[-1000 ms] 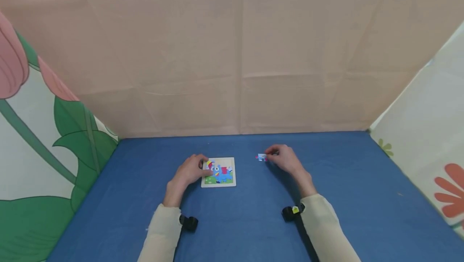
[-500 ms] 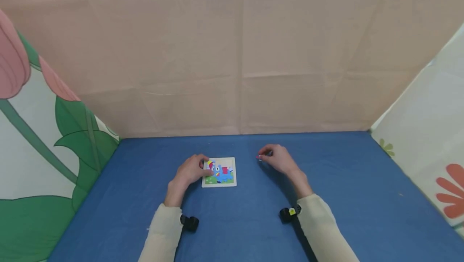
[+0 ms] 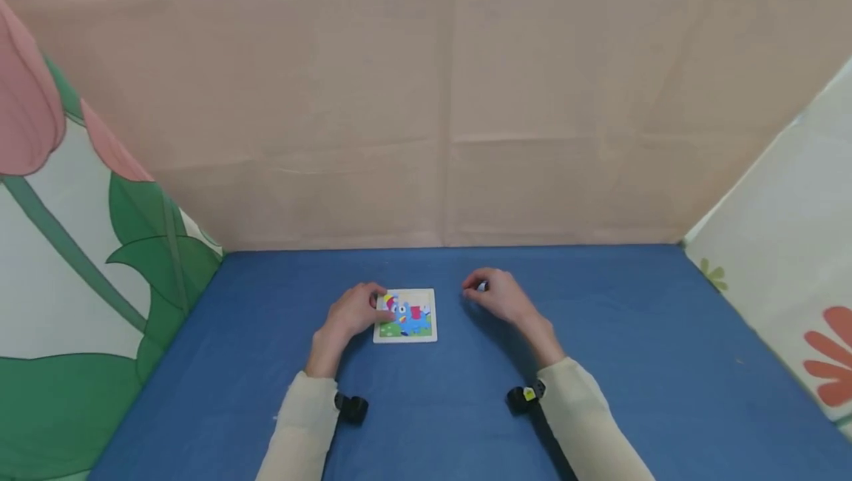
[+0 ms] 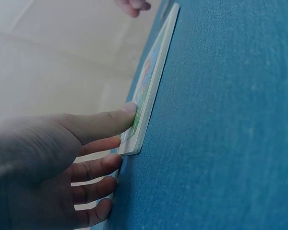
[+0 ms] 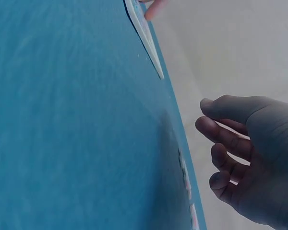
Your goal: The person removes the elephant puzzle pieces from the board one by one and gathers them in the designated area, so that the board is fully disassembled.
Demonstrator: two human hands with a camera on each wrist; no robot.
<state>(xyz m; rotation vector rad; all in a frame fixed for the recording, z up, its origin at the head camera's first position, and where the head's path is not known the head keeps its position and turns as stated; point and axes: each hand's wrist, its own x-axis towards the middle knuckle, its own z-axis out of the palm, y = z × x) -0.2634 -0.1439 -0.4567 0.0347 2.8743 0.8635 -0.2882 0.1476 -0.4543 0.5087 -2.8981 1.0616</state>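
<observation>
Pale squarish puzzle, animal's head leftward; left fingers clamping edge; right fingers curled, hold unclear.

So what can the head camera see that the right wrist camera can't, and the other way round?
Only the head view shows the pink tulip, the red flower and the pale sleeves. Only the right wrist view shows two thin, flat things on the blue table, too edge-on to make out. Both show the right hand, the table, the beige backdrop, and at least part of the picture puzzle and left hand.
</observation>
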